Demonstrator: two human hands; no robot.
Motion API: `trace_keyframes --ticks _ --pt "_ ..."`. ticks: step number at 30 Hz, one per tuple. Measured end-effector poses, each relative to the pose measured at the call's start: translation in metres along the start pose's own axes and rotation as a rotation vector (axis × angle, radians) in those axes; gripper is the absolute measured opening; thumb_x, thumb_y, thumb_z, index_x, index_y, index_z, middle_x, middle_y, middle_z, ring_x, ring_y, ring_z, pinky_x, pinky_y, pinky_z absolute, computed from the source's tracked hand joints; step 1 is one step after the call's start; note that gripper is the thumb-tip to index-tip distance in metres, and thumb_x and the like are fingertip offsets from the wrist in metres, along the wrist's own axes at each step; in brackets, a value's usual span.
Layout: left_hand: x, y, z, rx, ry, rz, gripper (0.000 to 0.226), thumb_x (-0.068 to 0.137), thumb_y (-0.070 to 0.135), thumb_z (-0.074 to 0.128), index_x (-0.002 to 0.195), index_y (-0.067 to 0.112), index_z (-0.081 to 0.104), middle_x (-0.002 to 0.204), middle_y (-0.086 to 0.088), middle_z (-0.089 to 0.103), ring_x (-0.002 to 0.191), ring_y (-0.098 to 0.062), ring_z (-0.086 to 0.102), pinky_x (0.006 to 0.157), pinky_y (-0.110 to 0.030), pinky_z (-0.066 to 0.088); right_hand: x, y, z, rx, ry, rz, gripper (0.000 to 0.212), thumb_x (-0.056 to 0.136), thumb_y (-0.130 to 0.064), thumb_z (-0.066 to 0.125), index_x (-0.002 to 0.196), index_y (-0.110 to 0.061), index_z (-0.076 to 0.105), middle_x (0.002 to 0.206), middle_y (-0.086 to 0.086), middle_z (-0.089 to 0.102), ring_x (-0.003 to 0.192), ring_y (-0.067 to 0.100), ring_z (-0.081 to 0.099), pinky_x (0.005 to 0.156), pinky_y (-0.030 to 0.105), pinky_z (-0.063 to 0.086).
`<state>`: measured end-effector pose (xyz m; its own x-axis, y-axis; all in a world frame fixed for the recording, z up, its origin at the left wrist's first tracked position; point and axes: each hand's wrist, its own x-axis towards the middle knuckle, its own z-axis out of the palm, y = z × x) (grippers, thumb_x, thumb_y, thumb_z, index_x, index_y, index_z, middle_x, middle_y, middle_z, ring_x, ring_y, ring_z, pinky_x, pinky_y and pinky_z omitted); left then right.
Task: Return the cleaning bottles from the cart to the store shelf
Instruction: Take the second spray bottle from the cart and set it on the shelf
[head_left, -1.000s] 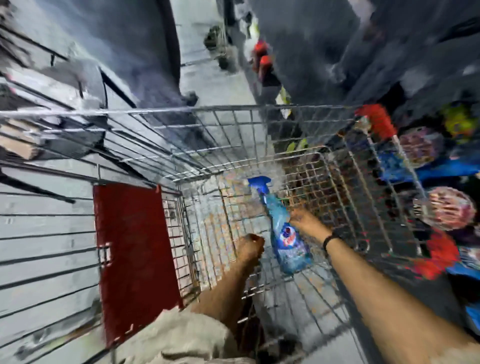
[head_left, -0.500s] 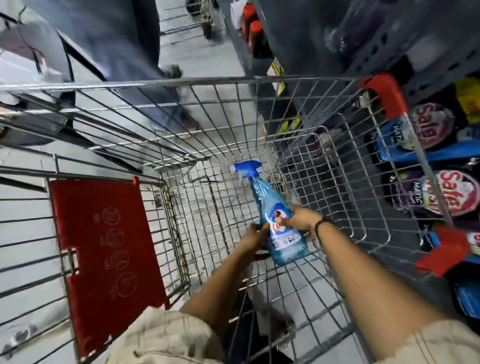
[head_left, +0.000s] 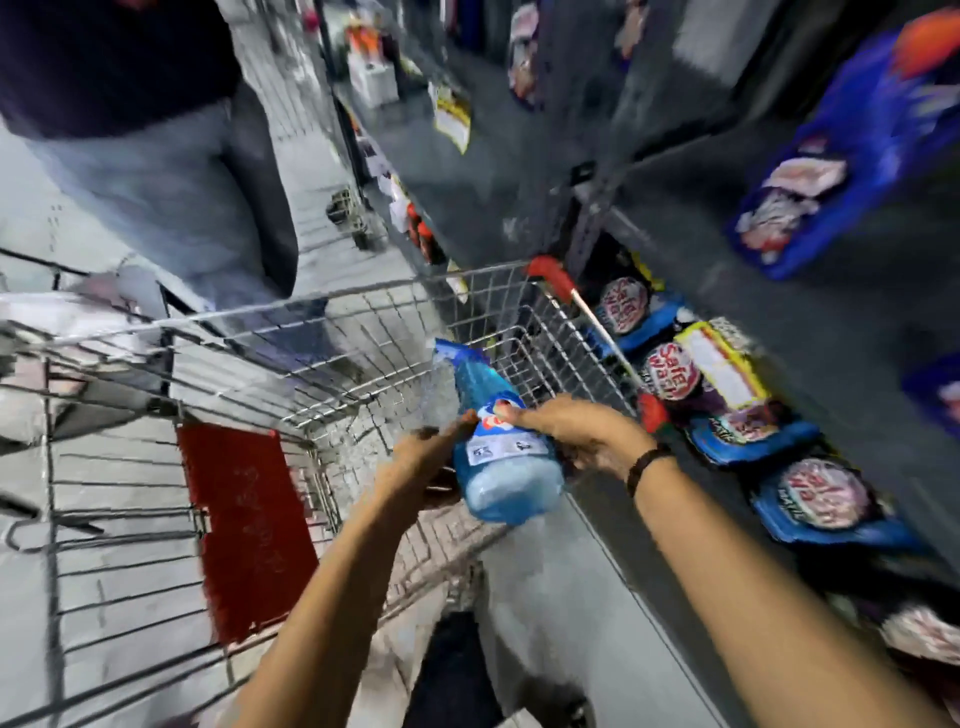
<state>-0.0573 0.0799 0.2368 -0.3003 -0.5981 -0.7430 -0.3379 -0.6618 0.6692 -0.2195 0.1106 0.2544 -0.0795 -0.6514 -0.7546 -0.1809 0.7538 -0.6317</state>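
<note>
Since half a sec ago the bottle (head_left: 501, 447) has come up out of the basket and swung right, twd the shelf (head_left: 810, 332). Cart (head_left: 322, 332): shiny wire grid, red plastic corner caps, flat red flap on the child seat, to my left. Shelf on the right: dark metal, rows of glossy blue pouches (head_left: 826, 499) w/ round pink labels. Someone in jeans (head_left: 156, 197) stands beyond the cart. Bottle is clear blue plastic, rounded base twd me, blue trigger head pointing away, held tilted above the cart's right rim. Both hands grip it: left hand (head_left: 426, 462) wrapped on its left side, right hand (head_left: 576, 431) clamped over the label, black band on that wrist.
</note>
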Motion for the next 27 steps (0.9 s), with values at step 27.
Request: trace_keyframes --ticks 27 --pt "-0.132 -0.002 0.408 0.715 -0.638 1.278 0.030 0.084 0.008 0.060 0.107 -0.009 0.048 0.107 -0.027 0.061 0.100 -0.034 0.061 0.089 -0.045 0.049 -0.308 0.279 -0.180 0.256 1.343 -0.440 0.050 0.077 -0.017 0.073 0.119 -0.003 0.049 0.109 -0.001 0.059 0.102 0.017 0.061 0.089 0.024 0.048"
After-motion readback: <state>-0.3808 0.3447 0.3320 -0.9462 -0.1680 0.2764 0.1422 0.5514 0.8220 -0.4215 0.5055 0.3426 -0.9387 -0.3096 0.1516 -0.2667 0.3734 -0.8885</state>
